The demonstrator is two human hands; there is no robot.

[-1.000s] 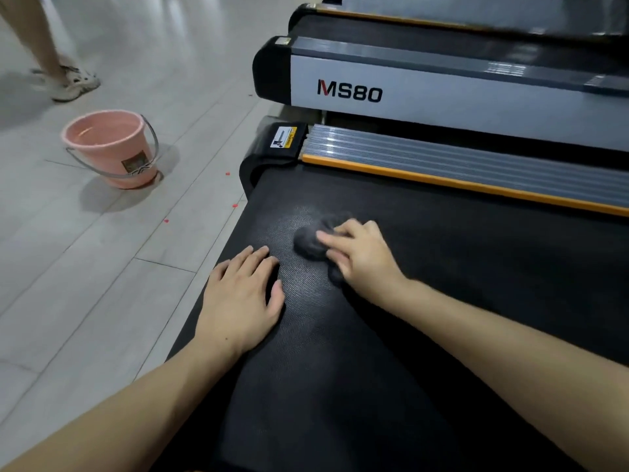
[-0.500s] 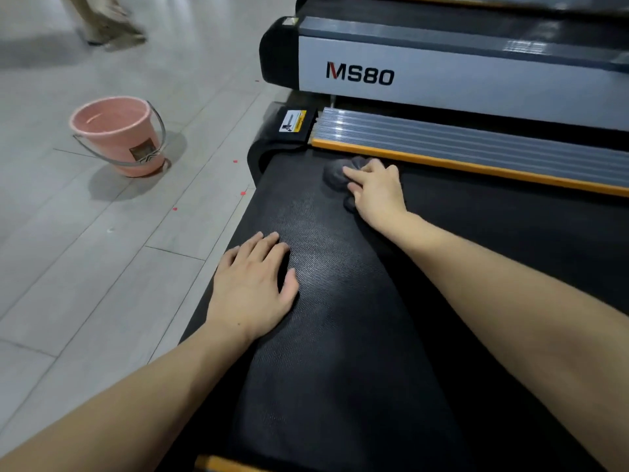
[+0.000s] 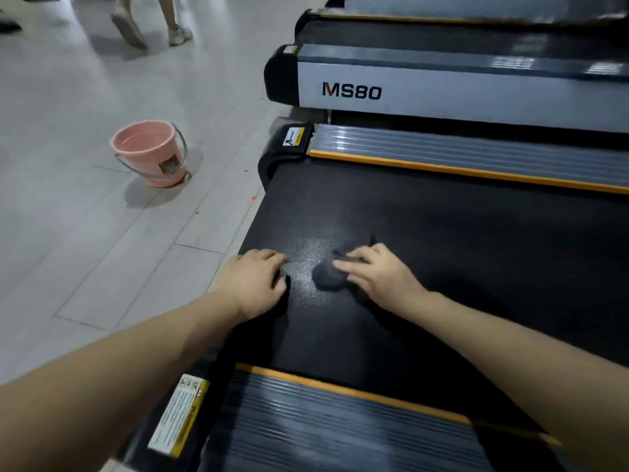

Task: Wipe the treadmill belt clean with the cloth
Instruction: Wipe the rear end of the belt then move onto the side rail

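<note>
The right hand [image 3: 377, 272] lies palm down on the treadmill belt [image 3: 459, 240], its fingers stretched out toward 9 o'clock and pressing flat on a dark cloth [image 3: 326, 275]. The cloth is a crumpled wad with no clear long axis, bunched under and ahead of the fingertips, near the belt's middle and closer to its left end. The right forearm runs back toward 4 o'clock.

The left hand [image 3: 253, 284] rests flat on the belt just at 9 o'clock of the cloth, apart from it, fingers together and pointing toward 2 o'clock, thumb tucked along the side; it holds nothing. Its forearm reaches back toward 7 o'clock. Between the two hands the belt's woven texture catches a pale sheen.

The belt's long axis runs from 9 to 3 o'clock. An orange-edged ribbed side rail [image 3: 476, 158] borders it at 12 o'clock, and a second rail [image 3: 340, 420] at 6 o'clock, with a yellow warning label [image 3: 178, 415] at its left end.

At 10 o'clock a pink bucket [image 3: 149, 153] with a wire handle stands upright on the grey tiled floor [image 3: 85, 250]; whether it holds water I cannot tell. Beyond the far rail, another treadmill [image 3: 442, 93] is marked MS80. A person's legs [image 3: 149, 22] stand at 11 o'clock.
</note>
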